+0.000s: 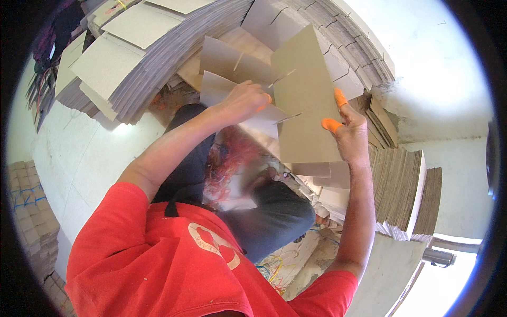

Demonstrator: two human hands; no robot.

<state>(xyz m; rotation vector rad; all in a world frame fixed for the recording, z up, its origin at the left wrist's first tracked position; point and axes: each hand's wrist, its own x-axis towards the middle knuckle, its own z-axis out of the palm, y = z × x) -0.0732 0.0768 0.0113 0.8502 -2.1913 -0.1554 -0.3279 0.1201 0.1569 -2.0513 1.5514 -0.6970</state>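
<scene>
A large greyish-tan cardboard sheet (301, 100) stands tilted in front of me, with slots cut in from its left edge. My right hand (349, 129) grips its right edge, thumb and finger wearing orange finger covers. Two smaller cardboard pieces, the farther one (224, 58) and the nearer one (214, 87), meet the big sheet's left side at the slots. Around the nearer piece's upper edge my left hand (244, 101) is closed, an orange cover showing on a finger. How deep the pieces sit in the slots I cannot tell.
Stacked cardboard sheets (153, 58) stand at the far left, and slotted sheets (338, 37) at the far right. Another tall stack (398, 190) is on the right. Red plastic strands (227, 169) lie between my legs. Bundled cardboard (29, 206) sits at the left edge.
</scene>
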